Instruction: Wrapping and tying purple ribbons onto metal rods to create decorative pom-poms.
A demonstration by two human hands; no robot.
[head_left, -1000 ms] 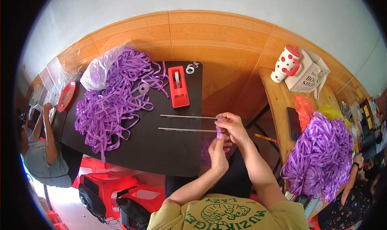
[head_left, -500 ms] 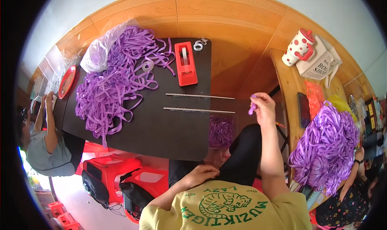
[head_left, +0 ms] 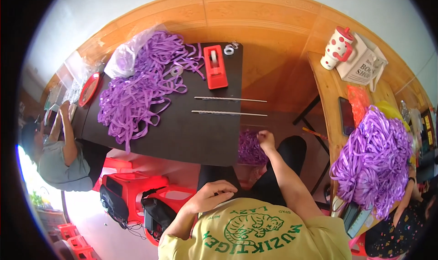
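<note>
Right hand (head_left: pixel 266 140) beside the low heap of purple ribbons (head_left: pixel 250 149), left hand (head_left: pixel 213 196) at the lap.
The right hand's fingers are curled, and whether they grip anything cannot be told; the left lies relaxed, fingers loosely extended. Two slender metal chopsticks (head_left: pixel 230 99) (head_left: pixel 229 113), spirally textured along part of their length, lie roughly parallel, ends jutting past the edge of the dark tabletop (head_left: pixel 191 141), which cuts off the low heap's left side. Behind them stands a glossy red tape dispenser (head_left: pixel 216 73); leftward, flat, looping satiny ribbons (head_left: pixel 137 100) spill from a crinkled translucent plastic bag (head_left: pixel 122 61). On the wooden table (head_left: pixel 320 80), a dense ribbon bundle (head_left: pixel 372 162) sits near a black phone (head_left: pixel 346 116) and dotted tumbler (head_left: pixel 336 49).
</note>
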